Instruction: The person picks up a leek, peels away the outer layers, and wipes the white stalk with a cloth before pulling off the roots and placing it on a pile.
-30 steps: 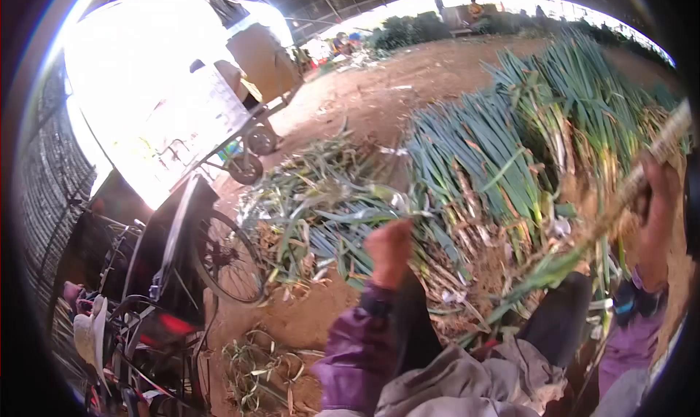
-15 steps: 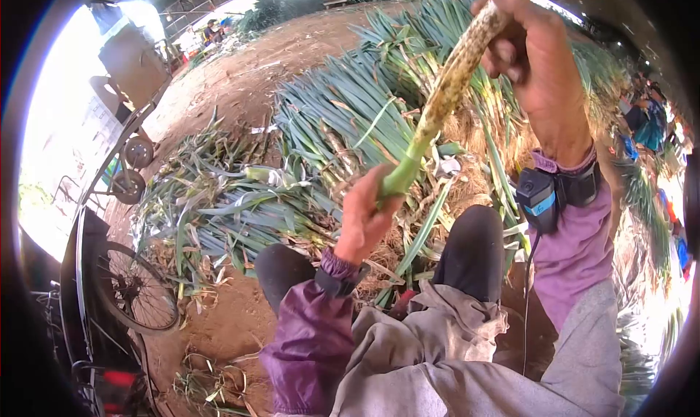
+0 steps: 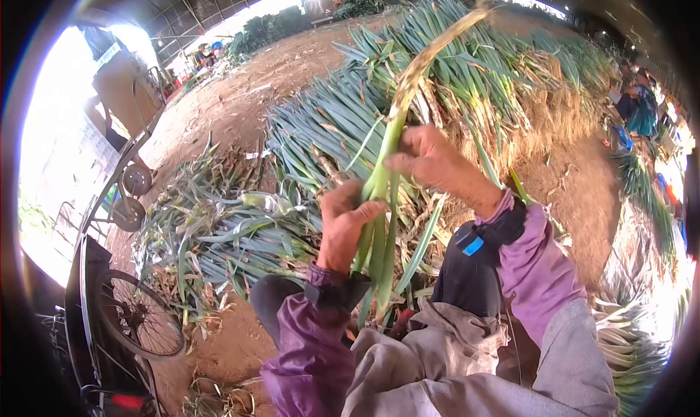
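Head view: my left fingers (image 3: 369, 211) grip the leek (image 3: 394, 129), partly hidden. My right fingers (image 3: 403, 162) curl at it, hold unclear

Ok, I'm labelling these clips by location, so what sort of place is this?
Probably a covered produce yard or wholesale market: a metal-framed roof overhead, long rows of leeks or big green onions on bare earth, and a wheeled cart.

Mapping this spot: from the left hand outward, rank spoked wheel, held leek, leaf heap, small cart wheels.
1. Held leek: in the left hand
2. Leaf heap: on the ground, left
3. Spoked wheel: lower left
4. Small cart wheels: left, farther back
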Demonstrator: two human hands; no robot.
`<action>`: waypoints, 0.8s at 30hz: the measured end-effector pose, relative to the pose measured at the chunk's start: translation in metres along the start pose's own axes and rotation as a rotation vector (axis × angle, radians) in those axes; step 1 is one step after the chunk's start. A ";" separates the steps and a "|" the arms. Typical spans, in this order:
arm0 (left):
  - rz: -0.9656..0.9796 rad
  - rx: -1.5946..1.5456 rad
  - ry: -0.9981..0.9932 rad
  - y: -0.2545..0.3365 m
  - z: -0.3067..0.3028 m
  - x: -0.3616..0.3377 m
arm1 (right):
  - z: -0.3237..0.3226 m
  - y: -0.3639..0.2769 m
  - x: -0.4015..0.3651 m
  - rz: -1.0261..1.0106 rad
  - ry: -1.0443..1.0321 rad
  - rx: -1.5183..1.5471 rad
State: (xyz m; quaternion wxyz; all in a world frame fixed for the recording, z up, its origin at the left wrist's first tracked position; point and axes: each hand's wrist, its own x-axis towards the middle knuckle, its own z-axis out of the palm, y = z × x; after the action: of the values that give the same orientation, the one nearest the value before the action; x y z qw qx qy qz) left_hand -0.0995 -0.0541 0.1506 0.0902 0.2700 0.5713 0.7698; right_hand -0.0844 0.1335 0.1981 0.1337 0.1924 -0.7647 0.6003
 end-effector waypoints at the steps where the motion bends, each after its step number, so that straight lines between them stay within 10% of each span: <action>1: 0.038 -0.001 0.016 -0.007 0.001 0.002 | 0.002 0.003 0.001 0.053 -0.055 -0.023; 4: -0.019 -0.050 0.092 -0.014 0.001 0.003 | 0.014 -0.003 -0.007 0.309 -0.137 0.045; 15: -0.099 -0.240 0.511 -0.053 -0.110 -0.005 | -0.052 -0.006 -0.039 0.288 0.081 -0.230; 18: -0.014 -0.428 0.340 -0.059 -0.123 -0.010 | -0.065 0.009 -0.033 0.236 0.056 -0.583; 24: -0.009 -0.610 0.084 -0.039 -0.082 -0.020 | 0.017 0.006 0.007 0.193 -0.020 -0.154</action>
State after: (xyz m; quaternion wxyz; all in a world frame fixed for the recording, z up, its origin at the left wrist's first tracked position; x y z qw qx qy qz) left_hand -0.1321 -0.1181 0.0919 0.1466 0.1960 0.3181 0.9159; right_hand -0.0931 0.1172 0.1923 0.0822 0.1129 -0.8249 0.5478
